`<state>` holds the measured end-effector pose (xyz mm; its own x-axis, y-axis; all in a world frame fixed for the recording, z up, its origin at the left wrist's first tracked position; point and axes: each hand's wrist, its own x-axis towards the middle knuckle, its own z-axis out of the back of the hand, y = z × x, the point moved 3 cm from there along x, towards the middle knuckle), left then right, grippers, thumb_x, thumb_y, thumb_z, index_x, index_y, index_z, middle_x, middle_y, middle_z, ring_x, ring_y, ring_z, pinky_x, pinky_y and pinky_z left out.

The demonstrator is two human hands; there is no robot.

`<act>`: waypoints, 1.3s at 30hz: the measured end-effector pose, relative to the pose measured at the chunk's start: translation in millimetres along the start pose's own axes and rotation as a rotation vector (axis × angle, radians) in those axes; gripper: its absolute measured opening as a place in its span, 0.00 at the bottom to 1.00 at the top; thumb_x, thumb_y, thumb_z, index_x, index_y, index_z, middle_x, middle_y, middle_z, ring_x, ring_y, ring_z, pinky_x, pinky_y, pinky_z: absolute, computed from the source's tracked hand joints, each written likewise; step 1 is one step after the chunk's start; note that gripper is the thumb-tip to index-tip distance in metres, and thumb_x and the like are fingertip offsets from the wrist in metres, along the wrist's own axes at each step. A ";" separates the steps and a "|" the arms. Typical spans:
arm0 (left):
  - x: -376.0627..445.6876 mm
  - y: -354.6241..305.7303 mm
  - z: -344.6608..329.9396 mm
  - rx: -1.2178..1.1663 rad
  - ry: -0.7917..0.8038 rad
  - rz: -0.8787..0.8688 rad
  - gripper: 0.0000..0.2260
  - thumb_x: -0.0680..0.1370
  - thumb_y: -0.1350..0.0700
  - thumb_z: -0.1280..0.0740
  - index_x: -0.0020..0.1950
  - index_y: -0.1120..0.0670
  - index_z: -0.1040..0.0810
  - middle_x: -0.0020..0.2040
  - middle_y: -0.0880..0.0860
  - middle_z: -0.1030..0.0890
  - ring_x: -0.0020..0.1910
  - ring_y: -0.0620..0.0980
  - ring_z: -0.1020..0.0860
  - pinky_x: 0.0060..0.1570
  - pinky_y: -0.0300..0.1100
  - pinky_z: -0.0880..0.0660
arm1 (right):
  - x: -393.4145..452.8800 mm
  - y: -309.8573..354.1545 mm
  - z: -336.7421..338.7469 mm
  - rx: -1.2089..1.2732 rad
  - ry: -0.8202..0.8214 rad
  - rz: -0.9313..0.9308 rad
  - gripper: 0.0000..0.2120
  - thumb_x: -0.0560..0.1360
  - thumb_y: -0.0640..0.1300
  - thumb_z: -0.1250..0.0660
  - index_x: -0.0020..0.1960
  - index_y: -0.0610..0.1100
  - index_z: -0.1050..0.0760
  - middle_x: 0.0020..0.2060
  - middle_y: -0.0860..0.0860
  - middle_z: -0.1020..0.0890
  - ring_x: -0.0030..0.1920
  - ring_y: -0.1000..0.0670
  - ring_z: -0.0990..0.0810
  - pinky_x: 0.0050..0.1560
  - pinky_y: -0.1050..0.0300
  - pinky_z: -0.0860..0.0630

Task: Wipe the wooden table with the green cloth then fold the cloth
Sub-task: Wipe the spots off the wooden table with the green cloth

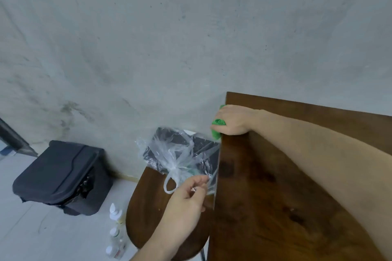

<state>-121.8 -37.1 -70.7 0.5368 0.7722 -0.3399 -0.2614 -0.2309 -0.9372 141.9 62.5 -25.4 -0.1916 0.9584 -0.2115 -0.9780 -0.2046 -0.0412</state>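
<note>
Wall [148, 38] of pale grey, mottled and faintly stained, fills everything above the table. One table [286, 197] of dark brown, glossy wood with a streaked grain has a straight left edge and a sharp far corner; its right and near parts are cut off by the frame. Just left of the table stands one black, soft-sided case [61, 174] with rounded corners, on a light floor [31, 229]. Between the case and the table is one rounded dark wooden seat [148, 207], its near edge partly hidden by the left forearm. On the seat's far part, against the table's left edge, lies one clear, crinkled plastic bag [176, 154] with a knotted neck and a loop handle, over something dark that is hard to make out. One right hand [233, 121] lies at the table's left edge near the far corner, fingers curled round the green cloth [218, 125], which is bunched and mostly hidden, poking out past the edge. One left hand [188, 195] is beside the table's left edge, fingers pinching the plastic film of the bag. Three small white-capped bottles [115, 233], blurred, stand on the floor left of the seat.
</note>
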 end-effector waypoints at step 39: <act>-205.9 82.7 41.1 0.017 -0.090 -0.010 0.07 0.83 0.54 0.42 0.54 0.53 0.25 0.50 0.53 0.19 0.51 0.52 0.19 0.47 0.48 0.20 | -203.6 327.4 -46.2 -0.031 -0.164 0.141 0.29 0.79 0.59 0.52 0.32 0.46 0.22 0.30 0.50 0.20 0.36 0.45 0.23 0.57 0.46 0.28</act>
<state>-286.9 -190.9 -75.0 0.4655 0.8246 -0.3215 -0.2702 -0.2135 -0.9388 -135.5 -208.8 -40.9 -0.3394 0.9390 -0.0561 -0.9382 -0.3422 -0.0525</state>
